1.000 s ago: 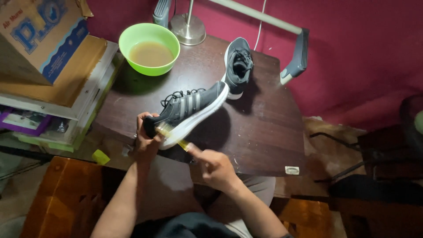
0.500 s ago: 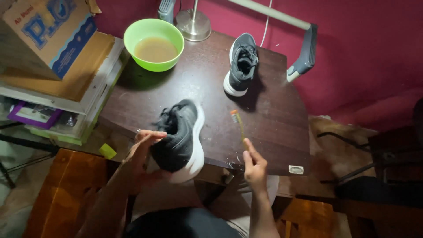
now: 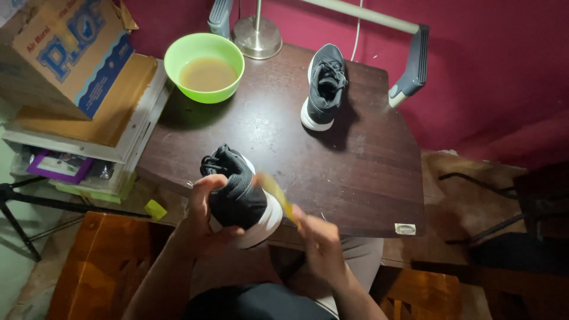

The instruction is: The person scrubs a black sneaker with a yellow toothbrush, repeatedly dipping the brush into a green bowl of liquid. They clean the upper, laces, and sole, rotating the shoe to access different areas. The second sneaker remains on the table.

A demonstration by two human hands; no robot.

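On the dark brown wooden table (image 3: 355, 178), whose far side bears a lime-green plastic bowl of murky brown liquid (image 3: 204, 67) and a second black-and-white sneaker (image 3: 324, 87) standing alone, the step in hand looks like scrubbing a shoe. At the near edge, the left hand (image 3: 204, 216) is wrapped firmly around the heel of a black mesh sneaker with a white sole (image 3: 240, 198). The right hand (image 3: 320, 246) is closed on a blurred yellow-handled small brush (image 3: 277, 198) beside that sole; the scrubbing seems to call for a steady brace and short strokes along the rim.

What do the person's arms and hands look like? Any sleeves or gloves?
No gloves and no sleeves show: the left hand and right hand are bare, and both forearms are uncovered as far as the picture shows. No watch, ring or bracelet can be seen. The right hand is blurred, so small details there cannot be told.
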